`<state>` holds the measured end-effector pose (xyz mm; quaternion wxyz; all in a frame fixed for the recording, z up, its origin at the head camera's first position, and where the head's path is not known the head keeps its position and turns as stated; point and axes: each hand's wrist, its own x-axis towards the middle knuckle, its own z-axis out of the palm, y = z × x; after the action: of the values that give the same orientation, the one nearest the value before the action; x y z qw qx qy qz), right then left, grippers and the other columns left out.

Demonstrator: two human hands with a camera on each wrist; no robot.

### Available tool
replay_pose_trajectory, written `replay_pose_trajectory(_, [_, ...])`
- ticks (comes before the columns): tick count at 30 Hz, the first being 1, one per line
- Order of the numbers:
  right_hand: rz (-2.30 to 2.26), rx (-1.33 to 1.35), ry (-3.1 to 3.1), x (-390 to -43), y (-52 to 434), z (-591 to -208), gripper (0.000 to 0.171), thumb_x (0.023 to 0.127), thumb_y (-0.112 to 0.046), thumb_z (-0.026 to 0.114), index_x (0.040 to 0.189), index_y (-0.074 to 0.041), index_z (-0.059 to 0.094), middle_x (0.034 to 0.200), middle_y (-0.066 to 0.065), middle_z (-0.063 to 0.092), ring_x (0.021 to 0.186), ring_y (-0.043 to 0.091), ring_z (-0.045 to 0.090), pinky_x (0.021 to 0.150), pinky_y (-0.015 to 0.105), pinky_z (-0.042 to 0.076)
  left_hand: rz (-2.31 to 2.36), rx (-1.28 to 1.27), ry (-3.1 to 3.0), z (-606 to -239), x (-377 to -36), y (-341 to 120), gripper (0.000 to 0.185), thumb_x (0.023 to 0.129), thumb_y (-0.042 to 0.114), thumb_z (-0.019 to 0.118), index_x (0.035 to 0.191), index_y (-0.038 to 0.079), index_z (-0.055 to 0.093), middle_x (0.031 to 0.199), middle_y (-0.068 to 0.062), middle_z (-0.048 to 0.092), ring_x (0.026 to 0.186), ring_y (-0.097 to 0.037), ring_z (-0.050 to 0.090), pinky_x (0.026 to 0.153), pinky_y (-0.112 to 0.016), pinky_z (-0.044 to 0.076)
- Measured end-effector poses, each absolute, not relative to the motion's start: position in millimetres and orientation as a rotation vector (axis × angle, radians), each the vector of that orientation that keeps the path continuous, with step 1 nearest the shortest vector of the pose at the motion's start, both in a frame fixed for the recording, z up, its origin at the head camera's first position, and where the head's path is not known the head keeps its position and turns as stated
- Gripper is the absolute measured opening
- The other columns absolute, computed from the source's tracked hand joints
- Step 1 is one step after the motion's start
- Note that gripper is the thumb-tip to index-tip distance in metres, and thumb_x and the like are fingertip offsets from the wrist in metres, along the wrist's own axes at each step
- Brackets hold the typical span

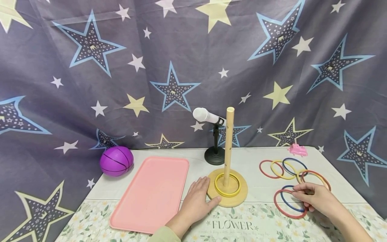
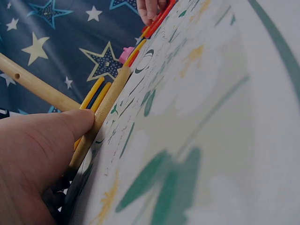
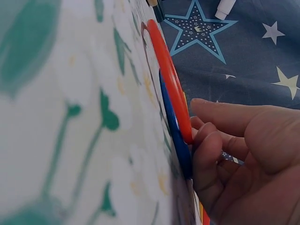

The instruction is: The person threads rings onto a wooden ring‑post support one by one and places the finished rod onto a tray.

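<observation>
The left hand (image 1: 196, 201) lies flat on the table, fingers straight and relaxed, its fingertips and thumb resting against the left edge of the round wooden base (image 1: 239, 199) of a ring-toss stand; the left wrist view shows the thumb (image 2: 70, 123) pressed to the rim of that base, gripping nothing. A wooden peg (image 1: 228, 144) rises upright from the middle of the base, and one yellow ring (image 1: 218, 188) already lies around it, flat on the base. The right hand (image 1: 317, 198) is at the near right of the table, its fingers curled onto a red ring (image 1: 279, 207) and a blue ring (image 1: 288, 203) that overlap each other on the flowered tablecloth (image 1: 251, 223); in the right wrist view the fingertips (image 3: 206, 140) pinch at the edges of these two rings, which lie touching the cloth. Just behind that hand lies a loose cluster of further rings (image 1: 284, 168) in red, yellow and blue, overlapping one another, well apart from the peg. A pink tray (image 1: 151, 195) lies just left of the left hand. A purple ball (image 1: 116, 161) sits at the far left corner, a white microphone (image 1: 208, 116) on a black stand is behind the peg, and a small pink toy (image 1: 297, 150) rests at the far right
</observation>
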<state>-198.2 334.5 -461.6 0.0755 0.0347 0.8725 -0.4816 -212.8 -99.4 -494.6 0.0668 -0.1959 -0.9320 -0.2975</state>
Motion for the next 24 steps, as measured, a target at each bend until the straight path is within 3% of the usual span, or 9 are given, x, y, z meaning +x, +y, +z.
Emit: replay_pose_trajectory(24, [-1.337, 0.09, 2.691, -198.8, 336.1, -469.5, 0.025, 0.106, -0.018, 0.075, 0.12, 0.003, 0.074, 0.074, 0.006, 0.064, 0.062, 0.017, 0.057, 0.053, 0.029, 0.053, -0.905, -0.612, -2.779, -496.7, -213.6, -99.9, 0.088, 0.104, 0.054, 0.071, 0.16, -0.01, 0.049, 0.166, -0.029, 0.048, 0.157, -0.047, 0.04, 0.131, -0.063, 0.027])
